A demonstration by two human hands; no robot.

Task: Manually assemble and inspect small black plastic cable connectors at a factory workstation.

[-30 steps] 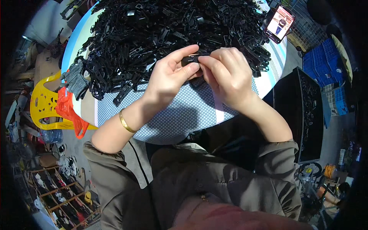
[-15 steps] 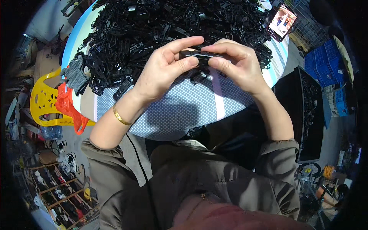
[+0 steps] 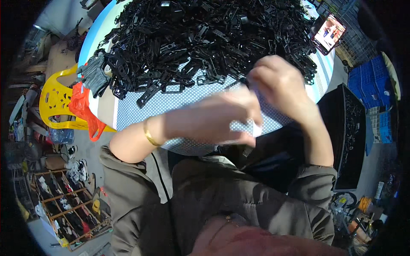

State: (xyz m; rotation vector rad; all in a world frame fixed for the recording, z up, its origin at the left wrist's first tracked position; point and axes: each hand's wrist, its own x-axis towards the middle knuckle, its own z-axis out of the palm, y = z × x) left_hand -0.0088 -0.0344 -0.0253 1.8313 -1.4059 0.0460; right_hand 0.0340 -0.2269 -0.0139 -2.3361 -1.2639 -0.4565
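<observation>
the left hand [image 3: 222, 119] is blurred, lying across the near edge of the round table [image 3: 128, 109] with its fingers curled toward the right; whether it grips anything i cannot tell. a gold bracelet [image 3: 148, 133] sits on its wrist. the right hand [image 3: 277, 83] is just beyond it, to the right, fingers bunched together, and a small black plastic piece [image 3: 243, 80] shows at its fingertips on the left side; whether the fingers are clamped on it i cannot tell. the two hands are close, almost touching. farther off, a big heap of black plastic parts [image 3: 205, 38] covers most of the dotted tablecloth. a phone [image 3: 328, 34] with a lit screen lies at the far right of the table. a yellow plastic chair [image 3: 55, 100] with an orange bag [image 3: 83, 106] stands to the left, a black crate [image 3: 348, 136] to the right.
</observation>
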